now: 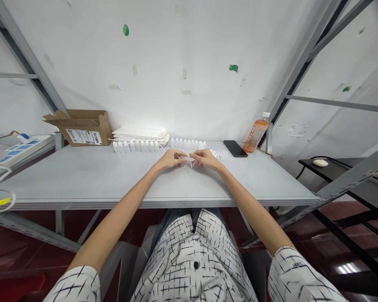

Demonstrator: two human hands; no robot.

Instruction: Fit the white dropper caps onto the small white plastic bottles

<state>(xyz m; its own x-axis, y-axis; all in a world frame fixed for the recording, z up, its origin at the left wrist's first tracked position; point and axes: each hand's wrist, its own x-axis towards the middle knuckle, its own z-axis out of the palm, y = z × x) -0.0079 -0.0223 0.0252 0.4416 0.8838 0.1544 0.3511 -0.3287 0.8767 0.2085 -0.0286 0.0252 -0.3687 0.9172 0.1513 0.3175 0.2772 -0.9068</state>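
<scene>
My left hand (173, 158) is closed, its fingers around a small white plastic bottle (185, 159) lying on its side just above the table. My right hand (204, 159) pinches at the bottle's right end, fingertips close to those of the left. A thin white strip (190, 164) points down between the two hands; what it belongs to is too small to tell. Behind the left hand stands a row of small white bottles (135, 146), and a second row of white bottles (188, 144) stands behind both hands. Small white pieces (219, 155) lie scattered beyond the right hand.
A cardboard box (85, 128) and a stack of white sheets (140, 133) stand at the back left. A black phone (235, 148) and an orange drink bottle (256, 133) are at the back right. The grey table (113, 180) ends near my lap; metal posts flank it.
</scene>
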